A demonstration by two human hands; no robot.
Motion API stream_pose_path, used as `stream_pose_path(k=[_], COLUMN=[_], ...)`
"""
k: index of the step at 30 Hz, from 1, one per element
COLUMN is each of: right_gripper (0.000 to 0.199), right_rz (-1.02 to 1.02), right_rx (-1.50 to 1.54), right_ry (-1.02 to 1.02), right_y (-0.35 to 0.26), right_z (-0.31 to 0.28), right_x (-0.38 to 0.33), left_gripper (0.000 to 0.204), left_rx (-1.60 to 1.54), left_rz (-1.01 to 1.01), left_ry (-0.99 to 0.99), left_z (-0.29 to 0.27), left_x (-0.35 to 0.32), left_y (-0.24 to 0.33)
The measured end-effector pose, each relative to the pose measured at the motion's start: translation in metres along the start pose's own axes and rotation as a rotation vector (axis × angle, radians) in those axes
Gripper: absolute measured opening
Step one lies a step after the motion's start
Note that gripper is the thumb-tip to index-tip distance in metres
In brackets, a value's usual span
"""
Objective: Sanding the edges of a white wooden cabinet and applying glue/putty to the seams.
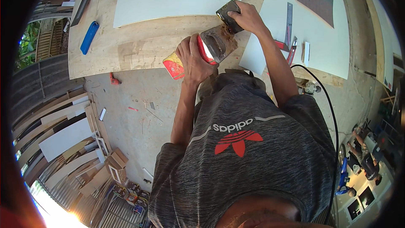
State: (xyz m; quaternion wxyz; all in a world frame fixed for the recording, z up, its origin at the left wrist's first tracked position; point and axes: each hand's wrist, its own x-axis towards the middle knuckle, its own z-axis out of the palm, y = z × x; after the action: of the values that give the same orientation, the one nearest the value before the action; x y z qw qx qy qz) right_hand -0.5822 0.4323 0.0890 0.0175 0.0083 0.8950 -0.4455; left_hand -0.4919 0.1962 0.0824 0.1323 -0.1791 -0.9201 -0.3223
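My left hand (192, 59) grips a red, yellow and white rectangular tin can (206, 52) from its side, fingers wrapped round it. The can is tilted over the near edge of the wooden table, its stained top with a dark carrying handle facing up and right. My right hand (249, 17) is closed on a small dark boxy container (230, 12), crusted on the outside. That container meets the brown-smeared far end of the can. Whether anything flows between them cannot be seen.
White sheets (177, 0) lie on the plywood table (139, 46). A blue case (89, 38) is at left. A metal ruler (289, 23), red cutter knife (292, 50) and brown panel (314, 0) lie at right. A black cable (331, 101) hangs beside me. Board offcuts (65, 137) stand left; people are at lower right.
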Motion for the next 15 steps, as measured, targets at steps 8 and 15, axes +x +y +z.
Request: stream_pose_path(k=[8, 15], right_gripper=[0.032, 0.02], right_rz=[-0.206, -0.477], right_rx=[-0.052, 0.237], right_ry=[0.162, 0.253], right_y=[-0.019, -0.018], right_z=[0.014, 0.016], right_x=[-0.029, -0.055], left_gripper=[0.097, 0.094], left_rx=[-0.01, -0.039], left_rz=[-0.052, -0.092], left_ry=[0.074, 0.199], left_z=[-0.005, 0.007], left_x=[-0.012, 0.0], left_y=[0.001, -0.006])
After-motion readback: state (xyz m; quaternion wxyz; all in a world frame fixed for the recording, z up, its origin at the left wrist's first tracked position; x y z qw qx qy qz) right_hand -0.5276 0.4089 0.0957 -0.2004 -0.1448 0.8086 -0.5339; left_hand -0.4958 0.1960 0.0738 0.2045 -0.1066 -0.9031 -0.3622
